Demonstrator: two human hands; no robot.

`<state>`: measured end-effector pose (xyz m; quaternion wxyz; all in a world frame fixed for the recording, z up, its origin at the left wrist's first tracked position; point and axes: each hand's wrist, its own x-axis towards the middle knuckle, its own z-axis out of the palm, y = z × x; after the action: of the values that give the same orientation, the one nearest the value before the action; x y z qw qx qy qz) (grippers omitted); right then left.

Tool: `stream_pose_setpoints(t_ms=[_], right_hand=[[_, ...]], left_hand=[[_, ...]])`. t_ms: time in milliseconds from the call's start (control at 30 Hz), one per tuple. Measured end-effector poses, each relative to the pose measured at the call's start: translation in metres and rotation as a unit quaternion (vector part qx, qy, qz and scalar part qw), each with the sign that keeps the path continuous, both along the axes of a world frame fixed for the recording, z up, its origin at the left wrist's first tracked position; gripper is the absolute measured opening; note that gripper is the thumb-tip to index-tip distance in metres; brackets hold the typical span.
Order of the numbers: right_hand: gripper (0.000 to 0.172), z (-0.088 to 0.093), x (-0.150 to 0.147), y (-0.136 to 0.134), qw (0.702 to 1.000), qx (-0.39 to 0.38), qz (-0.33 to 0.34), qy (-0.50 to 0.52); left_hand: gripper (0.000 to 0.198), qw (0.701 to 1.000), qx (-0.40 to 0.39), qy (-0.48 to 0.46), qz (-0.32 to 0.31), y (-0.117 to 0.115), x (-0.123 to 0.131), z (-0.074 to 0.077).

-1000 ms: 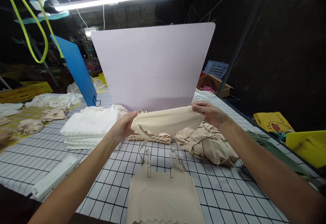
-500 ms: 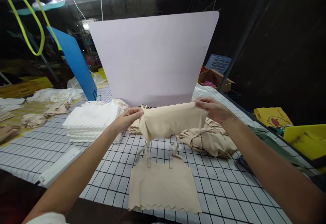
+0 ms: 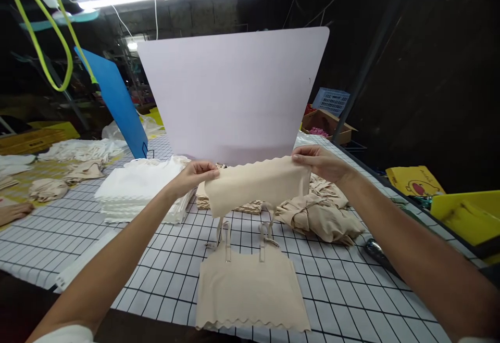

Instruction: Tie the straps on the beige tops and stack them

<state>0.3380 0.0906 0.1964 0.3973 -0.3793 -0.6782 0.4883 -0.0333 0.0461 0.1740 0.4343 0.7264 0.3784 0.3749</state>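
A beige camisole with a scalloped hem lies partly on the gridded table; its lower panel (image 3: 252, 288) is flat near the front edge. Thin straps (image 3: 262, 241) with clear adjusters link this panel to the other one (image 3: 255, 182), which is lifted off the table. My left hand (image 3: 199, 175) pinches the lifted panel's upper left corner. At the upper right corner, my right hand (image 3: 318, 162) pinches the same edge, so the fabric hangs stretched between both hands. Behind it, a stack of beige pieces (image 3: 203, 198) is partly hidden.
Folded white garments (image 3: 136, 187) are stacked at left, a crumpled beige pile (image 3: 324, 213) at right. A white board (image 3: 234, 93) and a blue board (image 3: 113, 98) stand behind. A dark object (image 3: 377, 252) lies near my right forearm. Another person's hand (image 3: 15, 212) rests at far left.
Both hands have shifted slightly left with the lifted panel, which now hangs smoother and flatter. The lower panel stays on the table. The view has tilted a little.
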Motion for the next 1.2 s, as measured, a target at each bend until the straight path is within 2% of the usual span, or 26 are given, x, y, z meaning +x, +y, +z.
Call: stream_pose_setpoints(t_ms=[67, 133, 267, 367, 433, 467, 533, 633, 700, 767, 800, 867, 1000, 1100, 1200], right_hand=[[0.041, -0.002, 0.002, 0.005, 0.997, 0.029, 0.018, -0.074], [0.041, -0.002, 0.005, 0.012, 0.988, 0.073, 0.013, -0.135], [0.034, 0.008, 0.007, 0.02, 0.957, 0.23, -0.067, -0.166], [0.029, 0.013, 0.003, 0.011, 0.929, 0.312, -0.115, -0.162], [0.028, 0.006, 0.001, -0.006, 0.919, 0.33, -0.12, -0.177], [0.024, -0.002, 0.0, -0.017, 0.915, 0.336, -0.119, -0.19], [0.014, -0.03, -0.002, -0.046, 0.907, 0.342, -0.113, -0.22], [0.014, -0.09, -0.003, -0.096, 0.904, 0.33, -0.088, -0.258], [0.014, -0.132, -0.003, -0.125, 0.917, 0.29, -0.044, -0.271], [0.014, -0.166, -0.002, -0.147, 0.92, 0.27, -0.023, -0.285], [0.014, -0.178, -0.002, -0.155, 0.92, 0.265, -0.025, -0.289], [0.014, -0.191, 0.0, -0.167, 0.921, 0.266, -0.037, -0.282], [0.017, -0.196, 0.004, -0.186, 0.928, 0.266, -0.029, -0.261], [0.02, -0.201, 0.007, -0.201, 0.921, 0.263, 0.004, -0.287], [0.015, -0.207, 0.007, -0.217, 0.908, 0.266, 0.02, -0.323]], left_hand=[[0.032, 0.993, 0.079, 0.078, 0.033, 0.008, -0.006, -0.001], [0.029, 0.97, 0.172, 0.146, 0.094, 0.019, -0.012, 0.002], [0.027, 0.945, 0.226, 0.156, 0.176, 0.037, -0.019, 0.019], [0.021, 0.923, 0.285, 0.149, 0.214, 0.029, -0.016, 0.032], [0.02, 0.918, 0.3, 0.134, 0.22, 0.013, -0.011, 0.029], [0.019, 0.92, 0.299, 0.13, 0.219, 0.002, -0.009, 0.022], [0.016, 0.921, 0.295, 0.139, 0.211, -0.025, -0.007, -0.006], [0.009, 0.936, 0.268, 0.182, 0.14, -0.072, -0.009, -0.073], [0.005, 0.946, 0.229, 0.209, 0.1, -0.102, -0.01, -0.121], [0.016, 0.942, 0.218, 0.238, 0.096, -0.126, -0.01, -0.159], [0.02, 0.935, 0.234, 0.247, 0.097, -0.134, -0.01, -0.171], [0.026, 0.921, 0.275, 0.26, 0.093, -0.148, -0.009, -0.185], [0.029, 0.905, 0.327, 0.262, 0.069, -0.167, -0.007, -0.19], [0.027, 0.907, 0.321, 0.267, 0.054, -0.181, -0.007, -0.194], [0.033, 0.913, 0.296, 0.278, 0.047, -0.193, -0.005, -0.198]])
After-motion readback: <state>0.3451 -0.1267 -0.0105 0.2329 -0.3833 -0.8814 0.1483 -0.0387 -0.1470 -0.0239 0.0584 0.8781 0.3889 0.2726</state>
